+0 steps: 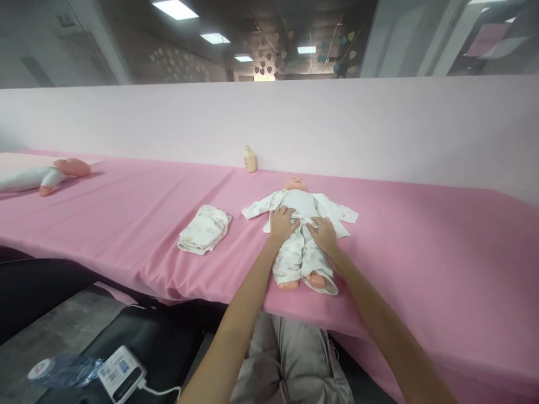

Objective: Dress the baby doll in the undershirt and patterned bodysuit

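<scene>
A baby doll [300,205] lies on its back on the pink table cover [421,252], head toward the wall, feet toward me. It wears an open white patterned jacket and matching trousers [300,259]. My left hand [282,223] rests on the doll's hip at the waistband, fingers curled on the cloth. My right hand [323,233] lies on the other hip, fingers pressed on the waistband. Whether either hand pinches the fabric is hard to make out.
A folded white patterned garment [204,229] lies left of the doll. A small cream bottle [250,159] stands by the pink wall. A second doll [44,177] lies far left. A black chair with a white device [120,371] and a cable sits below left.
</scene>
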The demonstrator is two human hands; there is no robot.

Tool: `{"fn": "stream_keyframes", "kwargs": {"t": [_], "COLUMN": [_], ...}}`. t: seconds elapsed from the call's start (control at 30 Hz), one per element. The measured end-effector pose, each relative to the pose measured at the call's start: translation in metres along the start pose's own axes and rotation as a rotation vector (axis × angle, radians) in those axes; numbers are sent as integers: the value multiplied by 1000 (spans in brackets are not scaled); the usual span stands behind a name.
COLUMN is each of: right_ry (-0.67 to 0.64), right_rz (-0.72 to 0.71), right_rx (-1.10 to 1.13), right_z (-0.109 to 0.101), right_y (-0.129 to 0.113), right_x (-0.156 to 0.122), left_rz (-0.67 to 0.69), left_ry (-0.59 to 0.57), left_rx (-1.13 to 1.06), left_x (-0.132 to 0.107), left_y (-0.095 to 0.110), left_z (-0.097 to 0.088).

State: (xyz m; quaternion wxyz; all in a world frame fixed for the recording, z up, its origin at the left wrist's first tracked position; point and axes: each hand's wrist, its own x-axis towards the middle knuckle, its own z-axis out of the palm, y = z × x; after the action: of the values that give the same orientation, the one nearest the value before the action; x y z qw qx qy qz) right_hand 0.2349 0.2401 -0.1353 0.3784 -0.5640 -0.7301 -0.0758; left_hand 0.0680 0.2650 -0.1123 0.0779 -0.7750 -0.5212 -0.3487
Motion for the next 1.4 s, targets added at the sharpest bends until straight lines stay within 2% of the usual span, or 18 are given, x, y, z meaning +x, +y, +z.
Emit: {"fn": "stream_keyframes", "kwargs": {"t": [0.13,0.27,0.33,0.43,0.53,0.67,0.77,0.9,0.97,1.07,1.17,1.4], "right_ry": [-119,-194,-191,-164,-139,-99,-81,-119,-152,-168,-150,123], "right_rz": [11,16,18,-21,-108,-185,-101,56,76,45,52,-61], "right_rx": [18,1,9,50,77,-89,-118,70,121,122,110,60], "right_z": [-24,-43,-49,-55,-59,-61,-64,-75,-83,-90,-88,-71], "right_y": [0,-3,-6,-12,-21,-33,-44,-60,-66,-74,-81,-95], "right_x": [-32,-59,-67,-72,-71,-71,-83,-111,-121,-125,-128,-158], "left_rz": [108,282,306,241,114,-22,-60,-53,-60,-99,-122,-202], "left_ry": [-94,-132,-163,-205,-195,-186,-234,-386,-412,-353,-245,-38], "left_rx": [31,-184,-274,-264,-202,-191,-313,-526,-552,-512,-463,-361], "left_x": [-22,-50,-63,-78,-86,-92,-102,-128,-141,-151,-157,-177], "left_y": [2,0,1,7,15,23,23,20,21,27,38,55], "left_z": [-18,-39,-48,-57,-58,-56,-66,-88,-96,-97,-92,-80]}}
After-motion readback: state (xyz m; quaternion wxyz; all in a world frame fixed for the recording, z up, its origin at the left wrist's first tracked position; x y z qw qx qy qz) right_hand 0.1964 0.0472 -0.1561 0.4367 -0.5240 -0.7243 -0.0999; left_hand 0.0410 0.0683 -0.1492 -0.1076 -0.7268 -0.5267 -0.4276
